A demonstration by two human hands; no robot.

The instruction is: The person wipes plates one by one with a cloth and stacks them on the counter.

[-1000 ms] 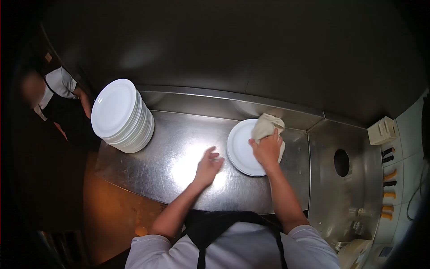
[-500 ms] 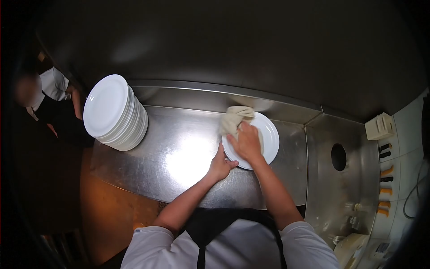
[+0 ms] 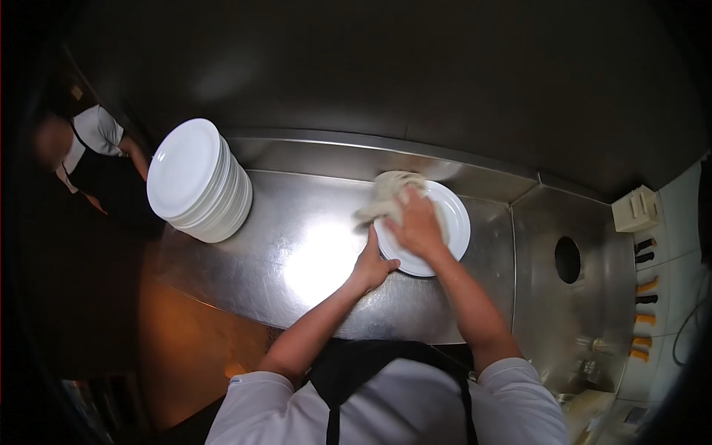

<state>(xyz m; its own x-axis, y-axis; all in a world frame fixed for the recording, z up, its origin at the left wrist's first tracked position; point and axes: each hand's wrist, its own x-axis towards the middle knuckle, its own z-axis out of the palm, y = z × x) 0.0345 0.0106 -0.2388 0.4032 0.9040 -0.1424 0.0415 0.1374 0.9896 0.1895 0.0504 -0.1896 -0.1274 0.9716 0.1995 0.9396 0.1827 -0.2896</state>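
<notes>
A white plate (image 3: 457, 226) is in front of me at the counter's right part; whether others lie under it I cannot tell. My left hand (image 3: 373, 267) grips its near left rim, thumb on top and fingers along the edge. Over the plate's upper left, my right hand (image 3: 417, 225) presses a beige cloth (image 3: 389, 194) against the surface. The cloth is bunched, blurred by motion, and hangs past the far left rim. Part of the plate is hidden under the cloth and right hand.
A tall stack of white plates (image 3: 189, 174) stands on the steel counter (image 3: 319, 304) at left. Another person (image 3: 104, 167) is beyond it. To the right are a steel surface with a round hole (image 3: 567, 259), a beige box (image 3: 635, 210) and several knife handles (image 3: 647, 285) along the tiled wall.
The right hand and cloth have shifted slightly over the plate, and the cloth's left end now flares outward. My left hand keeps its hold on the rim. The whole view has shifted a little.
</notes>
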